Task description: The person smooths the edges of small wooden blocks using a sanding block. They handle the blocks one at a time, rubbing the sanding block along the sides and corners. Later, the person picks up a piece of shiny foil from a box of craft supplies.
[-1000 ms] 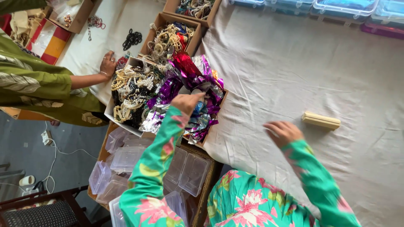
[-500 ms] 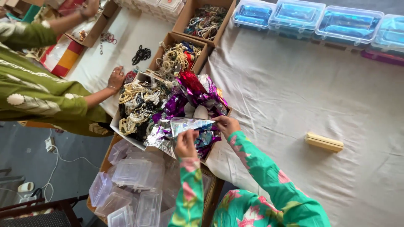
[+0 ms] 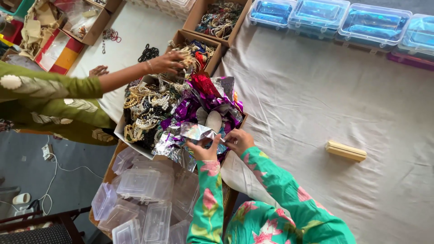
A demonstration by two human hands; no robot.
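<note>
Since the earlier frame both hands have drawn closer over the silver foil packet (image 3: pixel 197 131), and the co-worker's arm has swung across to the upper boxes. Left hand (image 3: pixel 205 149) pinches the packet's lower edge from beneath; right hand (image 3: pixel 238 139) is clenched around its right end, fingers curled, so the packet is grasped by both hands and held just above the near corner of the cardboard box (image 3: pixel 121 133). Directly beyond the grip lies a heap of purple and red foil wrappers (image 3: pixel 204 99), and to the left of it a tangle of pearl and bead jewellery (image 3: pixel 143 110) fills the rest of that box. Below the grip, clear plastic cases (image 3: pixel 140 199) are piled loosely in a lower carton. Farther out to the upper left, the co-worker's hand (image 3: pixel 166 63) reaches into a second box of jewellery (image 3: pixel 194 50). Well apart to the right, a small wooden block (image 3: pixel 346 151) rests on the grey cloth (image 3: pixel 316 99), and blue-lidded containers (image 3: pixel 334 18) line the far edge. Risk, as judged: the thin foil could tear under opposed pulling, or its contents could drop into the loose wrappers and be lost; the bead strands nearby could snag a sleeve.
</note>
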